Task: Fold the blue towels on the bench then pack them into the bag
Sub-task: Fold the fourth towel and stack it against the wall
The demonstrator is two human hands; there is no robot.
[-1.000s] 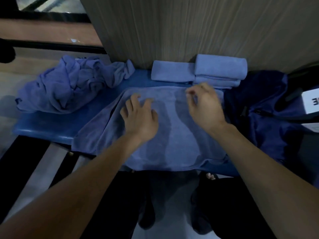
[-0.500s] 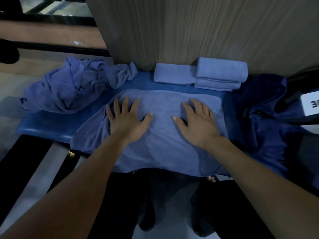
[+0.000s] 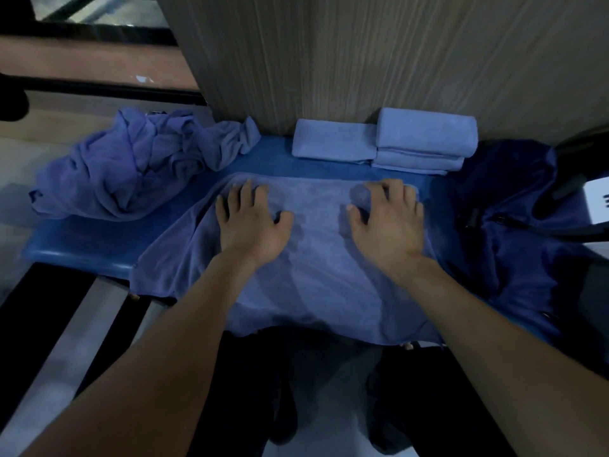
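A blue towel (image 3: 316, 275) lies spread across the blue bench (image 3: 82, 245), its near edge hanging over the front. My left hand (image 3: 250, 222) rests flat on its far left part, fingers spread. On the far right part my right hand (image 3: 389, 222) presses down with fingers spread and slightly bent. A crumpled pile of blue towels (image 3: 131, 163) sits at the bench's left end. Folded blue towels (image 3: 425, 143) are stacked against the wall at the back, one more (image 3: 333, 140) beside them. The dark blue bag (image 3: 514, 225) lies at the right end.
A wood-grain wall panel (image 3: 362, 54) rises right behind the bench. A white label or card (image 3: 596, 202) shows at the far right edge. Dark floor and pale strips lie below left of the bench.
Both hands came down flat onto the spread towel, then slid away from me toward its far edge and a little further apart.
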